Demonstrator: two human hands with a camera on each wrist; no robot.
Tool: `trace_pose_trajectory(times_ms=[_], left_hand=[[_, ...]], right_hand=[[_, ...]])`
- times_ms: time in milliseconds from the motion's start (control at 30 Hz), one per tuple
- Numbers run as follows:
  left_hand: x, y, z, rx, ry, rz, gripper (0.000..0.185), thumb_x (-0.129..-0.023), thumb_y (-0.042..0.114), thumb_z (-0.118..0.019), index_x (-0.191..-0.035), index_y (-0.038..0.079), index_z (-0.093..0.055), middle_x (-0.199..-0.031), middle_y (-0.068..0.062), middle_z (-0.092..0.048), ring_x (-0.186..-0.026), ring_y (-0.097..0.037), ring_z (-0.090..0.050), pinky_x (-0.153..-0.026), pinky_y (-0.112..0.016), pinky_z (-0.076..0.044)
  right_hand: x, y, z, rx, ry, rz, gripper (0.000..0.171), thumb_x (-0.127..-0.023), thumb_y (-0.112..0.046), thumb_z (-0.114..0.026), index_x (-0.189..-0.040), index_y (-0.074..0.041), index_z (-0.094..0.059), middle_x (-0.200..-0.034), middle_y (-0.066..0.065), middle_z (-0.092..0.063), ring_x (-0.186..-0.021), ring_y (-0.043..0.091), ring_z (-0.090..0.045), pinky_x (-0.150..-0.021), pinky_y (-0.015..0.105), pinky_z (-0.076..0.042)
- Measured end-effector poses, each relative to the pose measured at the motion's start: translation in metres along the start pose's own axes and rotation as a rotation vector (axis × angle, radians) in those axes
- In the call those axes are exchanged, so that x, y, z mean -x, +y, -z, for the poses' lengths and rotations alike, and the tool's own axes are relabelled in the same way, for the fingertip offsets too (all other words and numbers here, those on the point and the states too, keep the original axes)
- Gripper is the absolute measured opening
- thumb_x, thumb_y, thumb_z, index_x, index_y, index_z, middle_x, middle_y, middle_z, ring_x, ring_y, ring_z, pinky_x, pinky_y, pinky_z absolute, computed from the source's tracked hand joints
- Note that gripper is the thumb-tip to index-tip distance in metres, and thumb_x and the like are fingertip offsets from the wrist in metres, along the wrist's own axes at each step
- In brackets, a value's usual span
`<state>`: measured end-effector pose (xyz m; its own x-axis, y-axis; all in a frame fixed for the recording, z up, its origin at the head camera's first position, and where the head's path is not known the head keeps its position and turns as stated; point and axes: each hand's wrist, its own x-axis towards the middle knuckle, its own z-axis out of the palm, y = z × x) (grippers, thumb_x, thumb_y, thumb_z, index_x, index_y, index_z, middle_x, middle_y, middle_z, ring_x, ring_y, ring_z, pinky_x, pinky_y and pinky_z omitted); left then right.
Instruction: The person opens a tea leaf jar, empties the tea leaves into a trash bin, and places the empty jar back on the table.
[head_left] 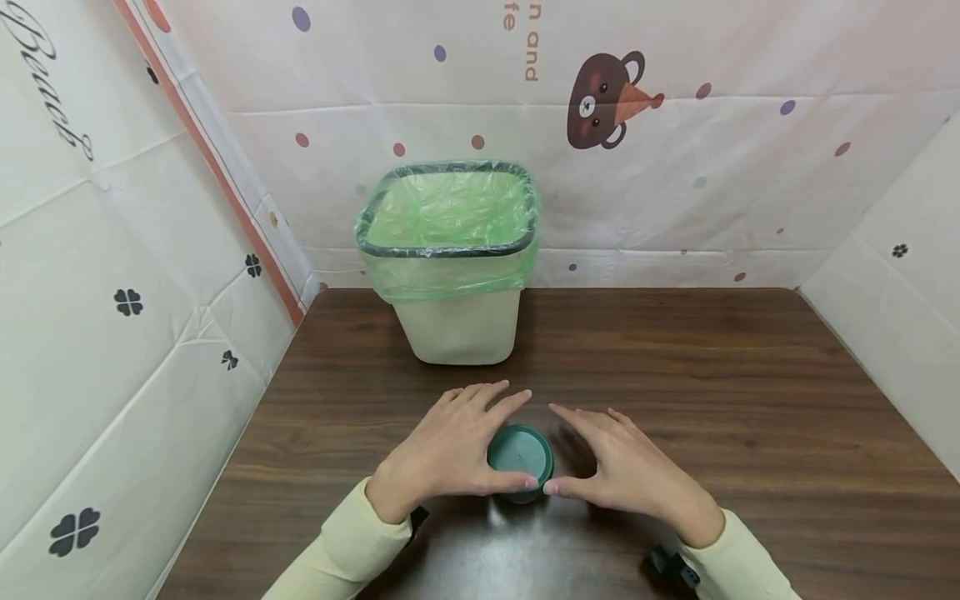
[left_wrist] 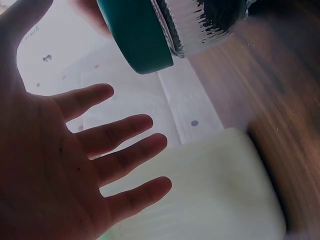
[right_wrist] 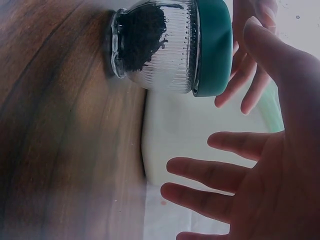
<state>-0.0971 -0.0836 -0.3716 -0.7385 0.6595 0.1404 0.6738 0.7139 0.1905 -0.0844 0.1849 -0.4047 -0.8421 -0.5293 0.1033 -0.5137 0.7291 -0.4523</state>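
Head view: your jar (head_left: pixel 520 463), a small glass one with a green lid (head_left: pixel 519 450), stands upright on the dark wooden table (head_left: pixel 750 400), near the front edge and a little left of centre. Bare tabletop lies open to the right of it and behind it up to the cream waste bin (head_left: pixel 457 325), which stands at the back against the wall and carries a green liner (head_left: pixel 448 218) folded over its rim. White patterned sheets (head_left: pixel 135 275) close the table in on the left, the back and the right. Your left hand (head_left: pixel 453 450) sits just left of the jar, fingers spread and straight, thumb tip at the lid's near edge; whether it touches cannot be told. Your right hand (head_left: pixel 622 462) mirrors it on the right, fingers extended, thumb tip close to the jar's side. Neither hand is closed on anything.

Left wrist view: your left hand's palm is open, fingers apart, holding nothing; the lid shows at the top, the bin beyond.

Right wrist view: the jar holds dark contents behind ribbed glass and rests on the table. Your right hand's fingers are spread and clear of it.
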Motion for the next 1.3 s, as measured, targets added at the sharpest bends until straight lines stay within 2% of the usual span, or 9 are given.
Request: trace_pose_trajectory(times_ms=[300, 700, 833, 1133, 1300], left_hand=[[0.002, 0.005, -0.003, 0.033, -0.039, -0.005, 0.098, -0.078, 0.084, -0.058, -0.155, 0.025, -0.042, -0.149, -0.010, -0.048, -0.132, -0.029, -0.049, -0.102, -0.052, -0.044], [0.002, 0.011, -0.007, 0.037, -0.065, -0.032, 0.098, -0.076, 0.081, -0.063, -0.154, 0.025, -0.044, -0.145, -0.007, -0.052, -0.126, -0.026, -0.054, -0.099, -0.049, -0.046], [0.001, 0.012, -0.009, 0.015, -0.069, -0.041, 0.098, -0.075, 0.081, -0.063, -0.154, 0.026, -0.043, -0.144, -0.005, -0.052, -0.123, -0.026, -0.055, -0.098, -0.047, -0.047], [0.000, 0.013, -0.015, -0.018, -0.068, -0.066, 0.096, -0.071, 0.071, -0.077, -0.150, 0.025, -0.048, -0.140, -0.003, -0.055, -0.120, -0.023, -0.057, -0.092, -0.043, -0.050], [-0.003, 0.012, -0.017, -0.013, -0.070, -0.094, 0.092, -0.071, 0.064, -0.082, -0.148, 0.023, -0.051, -0.132, -0.001, -0.059, -0.110, -0.019, -0.061, -0.087, -0.037, -0.053]], right_hand=[[0.001, 0.000, -0.003, -0.065, -0.058, 0.032, 0.098, -0.080, -0.076, -0.065, -0.150, -0.009, -0.048, -0.143, 0.005, -0.056, -0.127, 0.028, -0.055, -0.105, 0.066, -0.035], [0.000, -0.002, -0.010, -0.073, -0.056, 0.087, 0.097, -0.079, -0.074, -0.068, -0.151, -0.012, -0.048, -0.145, -0.001, -0.054, -0.127, 0.024, -0.055, -0.103, 0.059, -0.042], [0.000, -0.001, -0.012, -0.077, -0.053, 0.103, 0.097, -0.078, -0.073, -0.069, -0.150, -0.012, -0.048, -0.144, 0.000, -0.055, -0.126, 0.021, -0.055, -0.102, 0.052, -0.045], [-0.002, 0.000, -0.017, -0.122, -0.100, 0.109, 0.092, -0.081, -0.070, -0.070, -0.149, -0.012, -0.049, -0.140, 0.000, -0.058, -0.124, 0.018, -0.057, -0.101, 0.045, -0.049], [-0.003, 0.001, -0.019, -0.158, -0.117, 0.113, 0.087, -0.083, -0.066, -0.071, -0.148, -0.014, -0.049, -0.138, -0.003, -0.059, -0.123, 0.017, -0.058, -0.100, 0.044, -0.050]])
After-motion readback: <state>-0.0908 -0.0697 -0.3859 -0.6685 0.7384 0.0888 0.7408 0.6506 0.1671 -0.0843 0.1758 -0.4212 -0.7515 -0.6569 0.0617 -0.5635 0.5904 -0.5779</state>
